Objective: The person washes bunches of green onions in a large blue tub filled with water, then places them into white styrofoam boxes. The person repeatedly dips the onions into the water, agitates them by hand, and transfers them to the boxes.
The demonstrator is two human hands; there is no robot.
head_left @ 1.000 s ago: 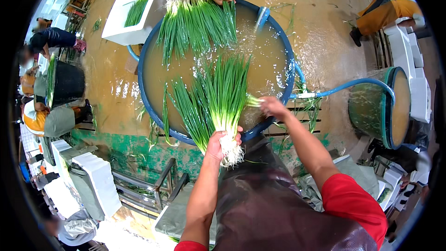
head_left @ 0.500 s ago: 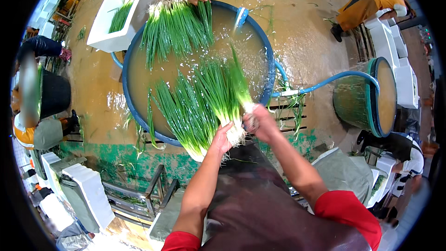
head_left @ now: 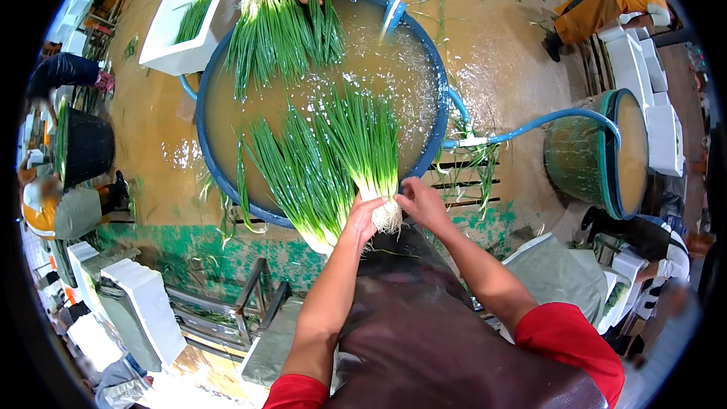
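One bunch of spring onions is already gathered, clasped above its roots by the left hand and touched by the curled right hand, whose pinch cannot be confirmed, while leftward another bunch is left unheld.

Left head-worn fisheye; wide view down onto nearby spring onions.

We see a round blue-rimmed tub of murky water standing on the wet brown floor, patchy green on its near side. Green onions lie across the tub's near rim; a second row lies along its far left rim. On the floor we see scattered leaves and, right, a green tub.
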